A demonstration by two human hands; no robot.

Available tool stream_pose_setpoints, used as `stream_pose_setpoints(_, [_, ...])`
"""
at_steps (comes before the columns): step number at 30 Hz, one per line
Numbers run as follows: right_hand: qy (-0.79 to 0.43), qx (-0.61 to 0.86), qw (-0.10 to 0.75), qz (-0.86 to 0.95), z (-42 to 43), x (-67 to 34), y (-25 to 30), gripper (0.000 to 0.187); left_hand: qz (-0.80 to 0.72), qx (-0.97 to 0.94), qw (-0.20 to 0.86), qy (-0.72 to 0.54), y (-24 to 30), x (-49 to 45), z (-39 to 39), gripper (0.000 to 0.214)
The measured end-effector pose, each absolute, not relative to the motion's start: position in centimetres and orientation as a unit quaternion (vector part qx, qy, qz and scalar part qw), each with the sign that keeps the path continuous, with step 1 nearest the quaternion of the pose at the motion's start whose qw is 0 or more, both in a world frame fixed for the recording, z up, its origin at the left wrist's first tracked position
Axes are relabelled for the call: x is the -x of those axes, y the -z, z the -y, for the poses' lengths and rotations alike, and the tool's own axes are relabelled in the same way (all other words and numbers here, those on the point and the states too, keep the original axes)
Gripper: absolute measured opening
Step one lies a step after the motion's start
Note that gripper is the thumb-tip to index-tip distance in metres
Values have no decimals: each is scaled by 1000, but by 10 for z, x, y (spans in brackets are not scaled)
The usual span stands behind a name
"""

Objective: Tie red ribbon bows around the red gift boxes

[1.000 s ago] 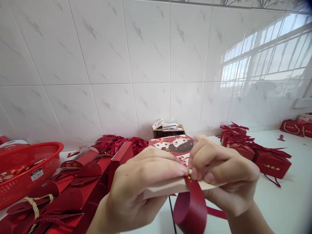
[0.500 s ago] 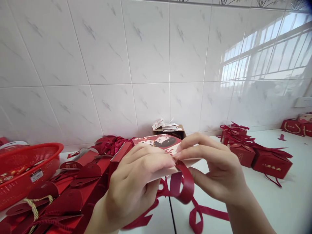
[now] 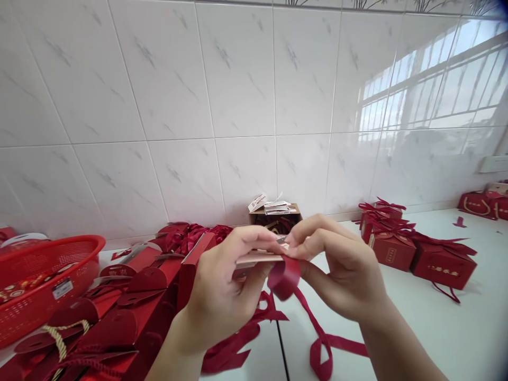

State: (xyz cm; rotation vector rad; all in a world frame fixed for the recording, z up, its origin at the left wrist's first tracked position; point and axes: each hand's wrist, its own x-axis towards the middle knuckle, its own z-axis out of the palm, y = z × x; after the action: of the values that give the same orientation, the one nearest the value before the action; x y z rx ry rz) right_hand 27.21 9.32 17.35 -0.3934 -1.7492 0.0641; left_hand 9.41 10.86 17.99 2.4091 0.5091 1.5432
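My left hand (image 3: 228,288) grips a flat piece of printed cardboard (image 3: 256,257), seen nearly edge-on, with the thumb below and the fingers on top. At its right edge, my right hand (image 3: 337,267) pinches a dark red satin ribbon (image 3: 286,279), which bends in a loop under the fingertips. The fingertips of both hands almost meet there and hide how ribbon and cardboard join. From the loop the ribbon runs down to the table and off behind my right wrist. Beneath the hands lie more cut ribbon pieces (image 3: 234,344).
Folded red gift boxes (image 3: 138,312) crowd the left side, beside a red plastic basket (image 3: 75,275). A small carton (image 3: 293,214) holding papers stands against the tiled wall. Ribbon-tied red boxes (image 3: 444,267) stand at the right on the white table (image 3: 420,333).
The cardboard has tilted from showing its printed face to nearly edge-on. Both hands have shifted slightly, and the ribbon loop has become smaller and moved left.
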Motion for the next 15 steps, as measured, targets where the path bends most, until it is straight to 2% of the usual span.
stream_pose_setpoints(2, [-94,208,631,741,-100,-272,-172,15,-215,-791,191,-540,-180,-99,-109,33])
stream_pose_setpoints(4, [-214,248,638,697,-106,-272,-171,14,-255,-741,264,-562,-181,-105,-109,33])
stream_pose_setpoints(7, [-391,291,632,602,-114,-272,-171,39,-290,-685,356,-566,-183,-111,-109,34])
stream_pose_setpoints(9, [-444,304,626,564,-116,-271,-172,54,-295,-683,385,-546,-185,-110,-110,37])
stream_pose_setpoints(10, [-456,307,624,555,-116,-271,-172,57,-299,-689,389,-534,-187,-108,-111,39])
stream_pose_setpoints(13, [-477,309,601,562,-115,-269,-173,48,-321,-711,371,-504,-190,-100,-113,44])
stream_pose_setpoints(15, [-488,318,572,577,-115,-268,-173,41,-331,-717,362,-495,-192,-96,-116,39])
